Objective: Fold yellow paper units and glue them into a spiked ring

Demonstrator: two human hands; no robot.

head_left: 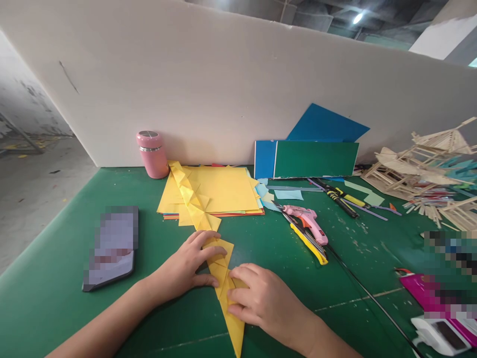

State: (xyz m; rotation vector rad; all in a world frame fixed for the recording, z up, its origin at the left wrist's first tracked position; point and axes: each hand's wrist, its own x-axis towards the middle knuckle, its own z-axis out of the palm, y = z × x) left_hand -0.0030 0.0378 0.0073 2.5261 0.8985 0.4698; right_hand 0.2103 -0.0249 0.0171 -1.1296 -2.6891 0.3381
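Observation:
A long strip of folded yellow paper [234,330] with overlapping triangular folds runs from the table's near side up to the paper stack. My left hand [186,266] holds the strip down from the left, index finger across it and thumb at its left edge. My right hand [264,298] is at the strip's right edge, its fingers bent and pressed on a fold below the left hand. Its fingertips partly cover that fold. The strip's far end [181,181] lies over a stack of yellow sheets [223,189].
A phone [112,248] lies left and a pink flask [153,156] stands behind. To the right are a pink glue gun [305,221] with its cord, a yellow utility knife [309,243], paper scraps [288,194] and a wooden stick model [413,164]. A white panel [223,84] closes off the back.

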